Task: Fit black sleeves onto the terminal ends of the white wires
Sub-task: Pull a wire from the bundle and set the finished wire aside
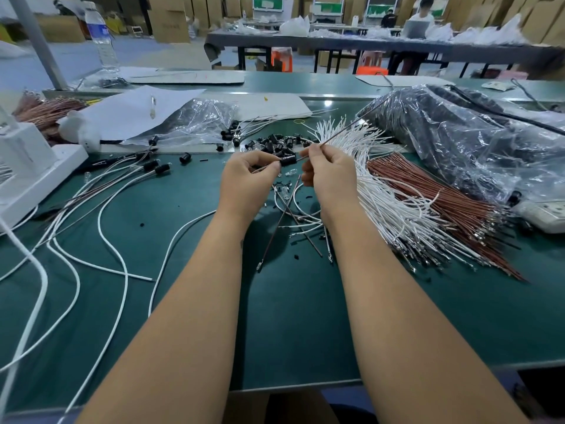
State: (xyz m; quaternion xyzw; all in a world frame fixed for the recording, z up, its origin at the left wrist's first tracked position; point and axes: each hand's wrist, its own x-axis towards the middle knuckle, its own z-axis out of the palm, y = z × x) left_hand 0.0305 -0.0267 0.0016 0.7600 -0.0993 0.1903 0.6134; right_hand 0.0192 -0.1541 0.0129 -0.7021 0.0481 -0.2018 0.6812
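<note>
My left hand (249, 175) pinches a small black sleeve (288, 160) above the green table (290, 316). My right hand (327, 169) pinches a thin dark wire (342, 132) that runs up and to the right; its near end meets the sleeve's right opening. A pile of loose black sleeves (275, 142) lies just beyond the hands. A thick bundle of white wires (376, 185) fans out to the right of my right hand, its metal terminals pointing toward the table's near right.
Brown wires (443, 209) lie beside the white bundle, under a large plastic bag (458, 139). Wires with sleeves fitted (101, 194) trail across the left. A white device (27, 166) stands at far left, a water bottle (102, 38) behind it. Loose wires (293, 215) lie under my wrists.
</note>
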